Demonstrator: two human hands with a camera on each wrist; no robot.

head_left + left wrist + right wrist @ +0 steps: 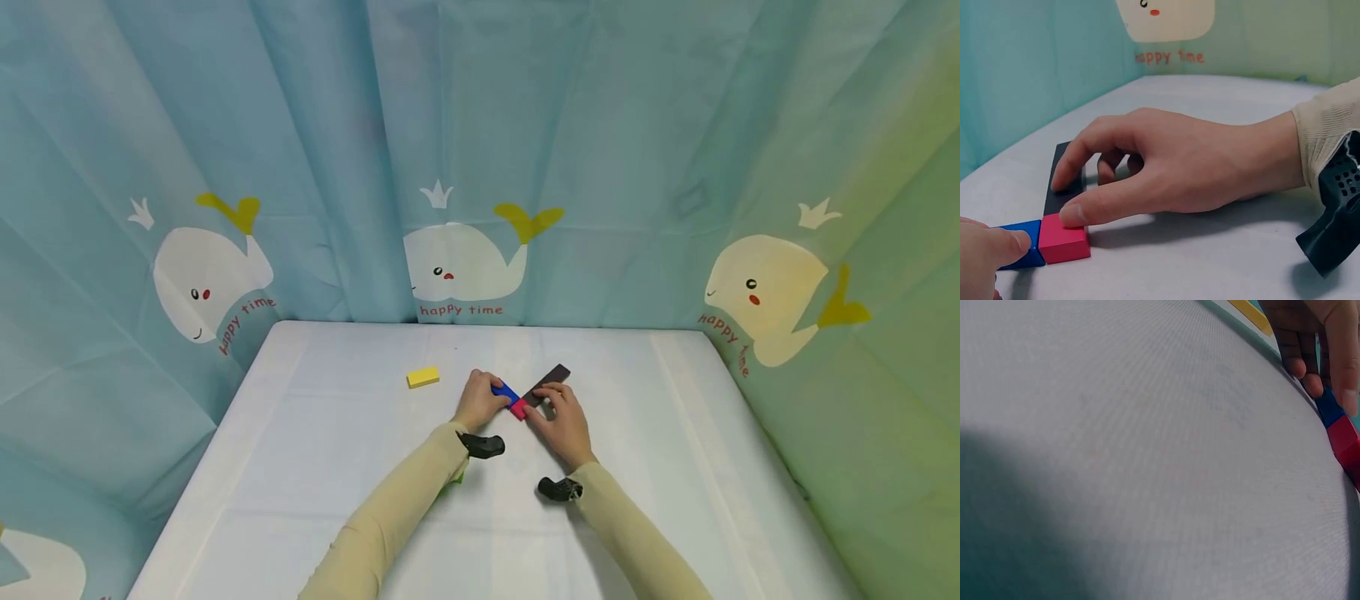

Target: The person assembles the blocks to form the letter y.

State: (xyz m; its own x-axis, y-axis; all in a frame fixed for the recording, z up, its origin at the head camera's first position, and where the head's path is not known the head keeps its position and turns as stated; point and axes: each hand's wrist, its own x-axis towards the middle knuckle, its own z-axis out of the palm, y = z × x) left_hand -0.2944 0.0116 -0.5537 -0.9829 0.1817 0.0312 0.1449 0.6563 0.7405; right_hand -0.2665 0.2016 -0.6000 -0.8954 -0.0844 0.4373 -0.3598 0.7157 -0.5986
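My left hand (477,402) pinches a small blue block (506,392), its thumb on top in the left wrist view. The blue block's end meets a red block (1064,240). Beyond the red block a long black block (552,377) runs off at an angle, so the three form a corner on the table. My right hand (562,422) reaches over from the right. Its thumb rests on the red block and its bent index finger touches the black block's top near the far edge; its other fingers curl loosely behind.
A yellow block (423,377) lies on the white table (300,467) left of the hands. Something green (454,481) shows partly from under the left sleeve. Dark wrist mounts (483,446) stick out at both cuffs. A blue whale-print curtain (480,100) surrounds the table's far sides.
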